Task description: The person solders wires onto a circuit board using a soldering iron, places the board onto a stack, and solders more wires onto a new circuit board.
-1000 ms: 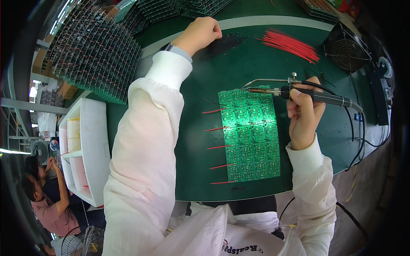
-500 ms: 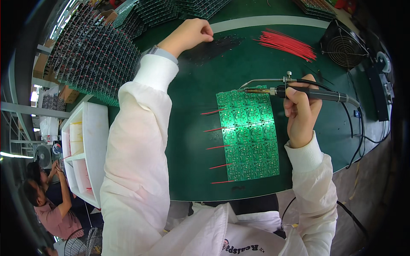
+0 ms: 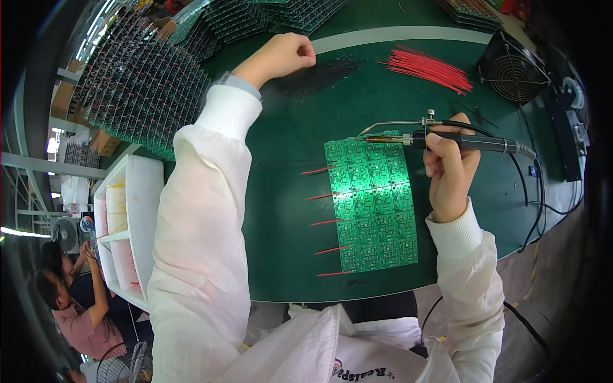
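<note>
My right hand (image 3: 452, 163) grips a soldering iron (image 3: 472, 140) with a thin curved metal feed tube on top. The iron's tip lies over the upper edge of a green circuit board panel (image 3: 377, 210). Several red wires (image 3: 329, 222) stick out along the panel's left edge, and a dark wire shows beside the topmost. Farther up, my left hand (image 3: 286, 56) is closed in a pinch at the left end of a spread of thin black wires (image 3: 325, 75). Whatever its fingertips hold is too small to make out.
A bundle of red wires (image 3: 431, 69) lies at the far right, near a black fan unit (image 3: 514, 70). Stacked circuit boards (image 3: 137, 83) stand at the far left. Below them is a white foam box (image 3: 143, 223) with wires. Two people sit beyond it. Cables hang down at right.
My left hand has shifted slightly down and to the left, still pinched. The right hand and soldering iron have barely moved.
</note>
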A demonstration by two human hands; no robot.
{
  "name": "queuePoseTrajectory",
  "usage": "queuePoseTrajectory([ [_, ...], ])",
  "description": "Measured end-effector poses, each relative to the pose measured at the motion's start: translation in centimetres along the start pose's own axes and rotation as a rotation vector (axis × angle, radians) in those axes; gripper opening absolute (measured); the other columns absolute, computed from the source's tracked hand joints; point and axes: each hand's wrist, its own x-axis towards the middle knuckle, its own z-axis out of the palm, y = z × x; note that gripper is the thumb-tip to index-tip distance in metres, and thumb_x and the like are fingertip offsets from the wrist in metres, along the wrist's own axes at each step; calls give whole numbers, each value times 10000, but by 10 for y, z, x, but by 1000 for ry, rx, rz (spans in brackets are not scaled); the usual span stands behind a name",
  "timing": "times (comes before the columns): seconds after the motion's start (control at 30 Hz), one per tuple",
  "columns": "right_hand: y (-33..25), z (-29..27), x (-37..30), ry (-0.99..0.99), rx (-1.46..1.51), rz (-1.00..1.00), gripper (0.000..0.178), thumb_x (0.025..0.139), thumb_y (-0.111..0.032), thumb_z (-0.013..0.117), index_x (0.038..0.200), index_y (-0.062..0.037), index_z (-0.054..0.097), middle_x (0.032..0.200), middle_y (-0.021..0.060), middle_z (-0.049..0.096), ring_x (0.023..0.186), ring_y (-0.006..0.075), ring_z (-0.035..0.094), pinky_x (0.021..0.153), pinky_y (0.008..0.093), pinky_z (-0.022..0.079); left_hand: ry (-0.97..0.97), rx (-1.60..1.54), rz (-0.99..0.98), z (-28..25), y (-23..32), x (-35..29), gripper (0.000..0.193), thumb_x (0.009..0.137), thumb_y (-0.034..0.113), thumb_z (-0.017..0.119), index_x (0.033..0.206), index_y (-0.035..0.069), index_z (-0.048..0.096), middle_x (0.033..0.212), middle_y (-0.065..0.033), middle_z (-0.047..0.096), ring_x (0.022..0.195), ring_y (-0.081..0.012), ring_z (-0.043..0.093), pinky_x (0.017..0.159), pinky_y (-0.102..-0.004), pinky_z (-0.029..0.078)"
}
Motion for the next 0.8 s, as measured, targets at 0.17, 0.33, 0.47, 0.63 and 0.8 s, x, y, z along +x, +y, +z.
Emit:
queuePoseTrajectory([
  [0.17,0,-1,-4,-7,-24,11,120,732,-89,596,753,-41,488,614,11,485,467,44,409,409,183,314,212,-187,89,-10,26,-38,112,827,121,627,873,19,622,835,-33,642,758,-116,593,732,-243,474],
  [0.33,-6,-7,-12,-2,-82,36,128,758,-100,602,766,-54,483,602,5,479,455,41,402,413,172,310,490,-298,92,19,97,-127,78,794,25,633,867,11,610,820,-32,620,740,-111,568,702,-234,450],
  [0.47,-7,-6,-23,-77,-89,69,226,797,-157,661,851,-57,466,628,1,476,478,42,412,422,174,311,527,-313,47,52,119,-174,115,748,-26,676,843,-1,616,797,-72,616,728,-153,576,674,-248,456],
  [0.63,-3,-10,-36,-99,-191,25,245,791,-120,666,895,-30,464,711,19,485,503,64,430,445,188,337,522,-162,52,66,119,-180,160,719,-22,690,854,46,638,808,-44,620,727,-199,571,619,-293,437],
  [0.8,4,-10,-39,-93,-199,32,244,791,-114,651,898,-16,455,730,37,490,503,69,438,447,190,348,533,-105,105,71,119,-185,175,687,-17,701,823,55,618,811,-40,607,714,-205,558,624,-293,431],
])
